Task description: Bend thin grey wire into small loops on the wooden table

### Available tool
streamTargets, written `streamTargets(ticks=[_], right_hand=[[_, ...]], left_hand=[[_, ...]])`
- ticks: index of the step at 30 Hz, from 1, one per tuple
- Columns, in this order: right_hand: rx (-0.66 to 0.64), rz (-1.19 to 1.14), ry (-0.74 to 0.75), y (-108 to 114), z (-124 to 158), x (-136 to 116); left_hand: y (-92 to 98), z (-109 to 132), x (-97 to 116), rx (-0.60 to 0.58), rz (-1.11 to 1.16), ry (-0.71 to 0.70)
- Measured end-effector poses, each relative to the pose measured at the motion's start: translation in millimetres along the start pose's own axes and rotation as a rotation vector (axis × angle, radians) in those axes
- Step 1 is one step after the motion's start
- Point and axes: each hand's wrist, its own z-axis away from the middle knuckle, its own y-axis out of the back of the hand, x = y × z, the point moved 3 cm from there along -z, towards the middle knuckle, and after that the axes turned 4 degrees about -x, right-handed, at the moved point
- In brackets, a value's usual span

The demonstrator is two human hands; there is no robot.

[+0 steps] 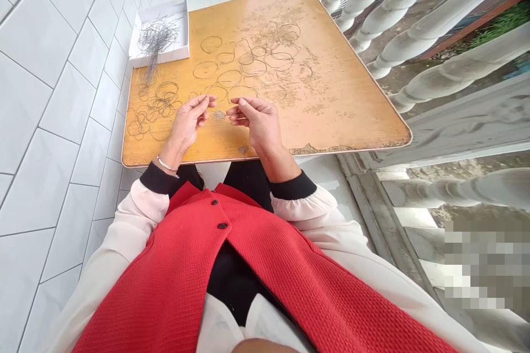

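Over the near part of the table, my left hand (pixel 189 120) is closed in a fingertip pinch. Facing it, a short gap away, my right hand (pixel 260 120) is also pinched between thumb and fingers. A thin dark wire seems to be held at the fingertips, but it is too fine to follow clearly. Below the gap lies a small pile of tiny greyish pieces (pixel 219 115). Beyond my hands, several thin wire rings (pixel 211 37) are spread over the tabletop. A heap of looped wires (pixel 165 98) lies beyond and left of my left hand.
A white open box (pixel 165 57) at the table's far left corner holds a tangle of dark wires (pixel 157 37), some hanging over its front. The yellow table (pixel 348 105) has worn patches and a chipped near edge. Tiled wall stands left; white balusters (pixel 414 38) stand right.
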Motion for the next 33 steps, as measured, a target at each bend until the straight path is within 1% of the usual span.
streamTargets(ticks=[5,8,13,16,20,24,28,33], right_hand=[[-0.022,-0.068,-0.035,2,0,-3],[-0.042,-0.104,-0.065,-1,1,-4],[-0.061,-0.110,-0.082,-3,4,-3],[-0.070,-0.061,-0.103,0,5,-3],[-0.060,0.052,-0.050,8,2,-9],[-0.028,0.123,-0.008,13,-2,-21],[-0.018,0.130,0.014,12,-2,-27],[-0.003,0.062,0.018,12,-4,-22]], left_hand=[[2.2,5,0,-0.072,-0.051,-0.019],[-1.2,7,-2,-0.097,-0.005,-0.018],[-7.3,9,-5,-0.118,0.080,0.055],[-6.3,10,-4,-0.097,0.149,0.100],[-2.5,11,-2,-0.086,0.237,0.132],[-1.0,12,0,-0.100,0.264,0.139],[-1.7,12,-1,-0.109,0.286,0.137],[-3.0,12,-2,-0.099,0.256,0.150]])
